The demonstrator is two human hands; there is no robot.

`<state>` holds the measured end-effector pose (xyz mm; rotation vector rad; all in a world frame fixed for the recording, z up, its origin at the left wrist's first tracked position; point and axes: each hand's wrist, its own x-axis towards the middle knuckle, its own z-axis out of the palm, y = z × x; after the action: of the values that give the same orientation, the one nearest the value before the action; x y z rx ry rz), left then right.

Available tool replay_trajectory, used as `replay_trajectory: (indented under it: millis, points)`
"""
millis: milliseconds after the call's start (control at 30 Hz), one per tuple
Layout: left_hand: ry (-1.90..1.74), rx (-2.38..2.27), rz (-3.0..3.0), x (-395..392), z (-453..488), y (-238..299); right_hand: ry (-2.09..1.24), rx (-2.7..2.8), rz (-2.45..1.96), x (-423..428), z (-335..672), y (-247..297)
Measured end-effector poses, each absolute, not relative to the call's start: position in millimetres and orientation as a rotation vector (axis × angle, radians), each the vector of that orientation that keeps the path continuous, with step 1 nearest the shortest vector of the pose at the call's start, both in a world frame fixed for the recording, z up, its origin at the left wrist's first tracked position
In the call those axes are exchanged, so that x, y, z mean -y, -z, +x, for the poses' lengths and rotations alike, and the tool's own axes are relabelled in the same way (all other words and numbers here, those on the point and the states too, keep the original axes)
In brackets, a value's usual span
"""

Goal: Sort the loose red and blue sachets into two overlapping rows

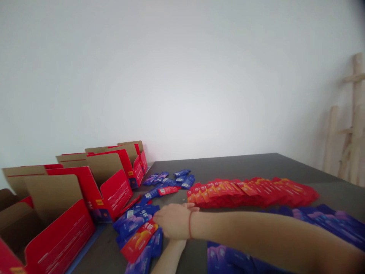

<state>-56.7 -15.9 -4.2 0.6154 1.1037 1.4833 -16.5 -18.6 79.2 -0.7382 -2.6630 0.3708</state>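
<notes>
Biggest first: the dark table (245, 167) w/ my work spread over it, then the red boxes (116, 192) along its left side — flaps up, folded into shape, so I'd call that part done. Can't see down to their bottoms, so no idea if anything's inside. Next in size, the long row of red packets (242, 192), overlapped neatly across the middle; looks sorted, more or less. Blue packets (325, 219) lie nearer me on the right, also overlapped, partly hidden by my forearm, so can't judge how complete that lot is. What's left, I'd say, is the loose heap (137, 219) between boxes and rows — mixed blue & red, angled every which way, plus a far scatter (182, 179) of blues near the back. My right hand (172, 221) is at the heap's edge, fingers bent down by the packets; can't tell if they're gripping any. Left hand (192, 207) passes under it, mostly covered, only fingertips out, so its hold is unclear too. Smallest: one red packet (139, 240) atop the blues, approx. below my right fingertips, not sorted yet.
</notes>
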Motion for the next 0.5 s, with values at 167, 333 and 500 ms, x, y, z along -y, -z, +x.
replay_trajectory:
  millis: [167,333,500]
  points:
    - [-1.318,-1.097,0.777,14.5,-63.6,-0.4,-0.124,2.792,-0.554,30.8,-106.5,-63.8]
    - [-1.345,-1.085,0.849,15.0,-61.9,1.5,-0.038,2.889,-0.682,25.3,-139.2,-62.1]
    - [-1.331,-1.084,0.85,12.8,-60.3,4.3,-0.024,2.919,-0.54,21.3,-131.2,-70.6]
